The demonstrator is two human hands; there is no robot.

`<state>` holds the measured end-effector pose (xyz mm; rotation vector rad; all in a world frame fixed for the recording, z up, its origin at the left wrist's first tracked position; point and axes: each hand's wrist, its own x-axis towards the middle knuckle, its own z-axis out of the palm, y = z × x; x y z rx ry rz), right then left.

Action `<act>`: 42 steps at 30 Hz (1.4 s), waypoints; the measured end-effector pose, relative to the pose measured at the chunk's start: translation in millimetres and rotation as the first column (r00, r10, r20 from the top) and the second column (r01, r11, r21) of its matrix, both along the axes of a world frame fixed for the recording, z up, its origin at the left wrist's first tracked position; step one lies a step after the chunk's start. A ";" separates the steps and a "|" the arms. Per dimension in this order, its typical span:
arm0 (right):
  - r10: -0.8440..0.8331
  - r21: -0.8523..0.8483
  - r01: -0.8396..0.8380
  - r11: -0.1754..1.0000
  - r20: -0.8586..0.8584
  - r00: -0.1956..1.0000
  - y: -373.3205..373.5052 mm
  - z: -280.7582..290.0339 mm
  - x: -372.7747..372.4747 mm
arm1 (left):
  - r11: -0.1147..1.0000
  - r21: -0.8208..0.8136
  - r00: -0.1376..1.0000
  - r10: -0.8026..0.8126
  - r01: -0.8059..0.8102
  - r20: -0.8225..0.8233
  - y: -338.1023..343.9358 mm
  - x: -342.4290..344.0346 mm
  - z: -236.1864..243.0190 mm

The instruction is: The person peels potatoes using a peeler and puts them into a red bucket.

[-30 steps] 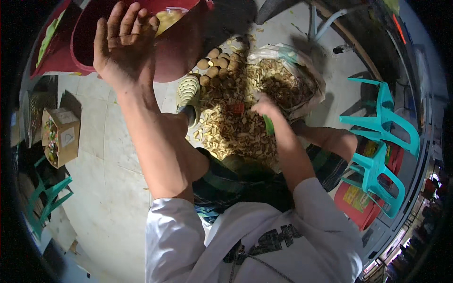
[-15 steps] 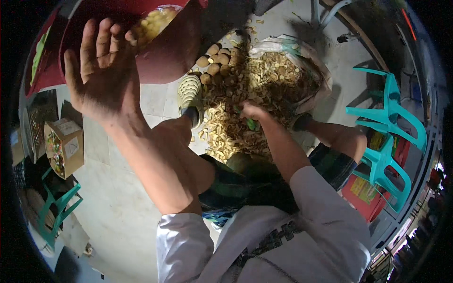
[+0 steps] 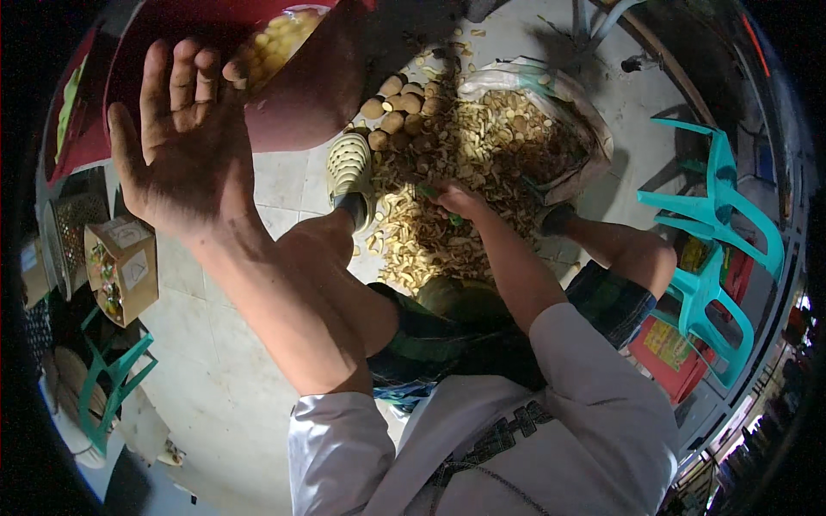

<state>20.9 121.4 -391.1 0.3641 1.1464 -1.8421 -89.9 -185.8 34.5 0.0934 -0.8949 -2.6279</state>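
My left hand point(image 3: 189, 159) is raised palm up beside the dark red tub point(image 3: 301, 107), fingers spread and nothing in it. In the tub lie peeled yellow potatoes point(image 3: 280, 39), partly behind my fingertips. My right hand point(image 3: 460, 200) is closed around a green-handled tool point(image 3: 456, 220), whose working end I cannot make out. It hovers over a heap of potato peelings point(image 3: 417, 249) between my feet. Several unpeeled brown potatoes point(image 3: 393, 122) lie beyond the heap, next to my left shoe.
An open white sack point(image 3: 594, 129) full of peelings stands at the far right of the heap. Turquoise plastic chairs point(image 3: 723, 198) and a red box point(image 3: 667, 357) are at the right. On the left are a cardboard box point(image 3: 129, 271) and a green chair frame point(image 3: 112, 378).
My left hand has shifted slightly left and stays open. My right hand has turned a little, with the green handle showing less. The whole view has moved slightly.
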 end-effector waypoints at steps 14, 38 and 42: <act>0.612 0.940 -0.285 0.189 0.115 0.783 -19.8 40.9 -10.9 | 1.000 -0.019 1.000 0.014 -0.014 0.022 0.8 2.2 -1.2; 0.584 0.778 0.625 -0.064 -0.479 0.655 247.4 365.2 -69.9 | 0.327 -0.754 0.790 -0.469 0.570 0.394 217.3 -59.1 -209.8; 0.537 0.911 0.411 -0.045 -0.325 0.779 275.1 376.0 -58.2 | -0.299 -0.567 0.523 -0.219 0.768 0.824 300.4 -30.3 -359.3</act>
